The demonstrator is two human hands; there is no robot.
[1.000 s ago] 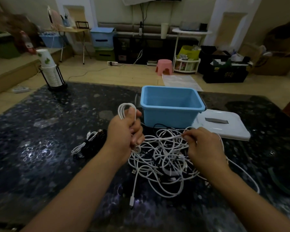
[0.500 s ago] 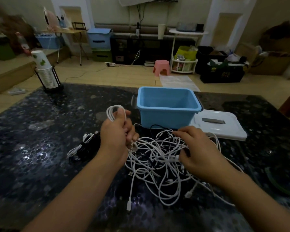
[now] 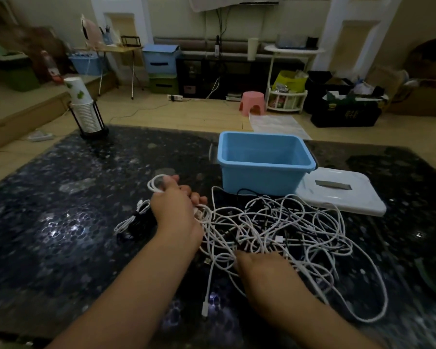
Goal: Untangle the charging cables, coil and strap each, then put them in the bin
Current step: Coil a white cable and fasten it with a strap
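L hand (image 3: 174, 210) grips white loop (image 3: 156, 185); R hand (image 3: 259, 270) fingers in tangle (image 3: 275, 230), grip unclear. Cables light, floppy, snag easily — take by plug ends.

Dim room with pale walls and a light wooden floor (image 3: 199, 117); the dark speckled surface (image 3: 61, 222) reflects overhead light in bright patches. Along the far wall stand a black low cabinet (image 3: 224, 76), stacked blue and green storage boxes (image 3: 161, 69), a folding side table (image 3: 116, 50) and a white round shelf rack (image 3: 287, 96). A pink stool (image 3: 252, 103) sits on the floor, and a raised wooden platform (image 3: 23, 109) lies at left
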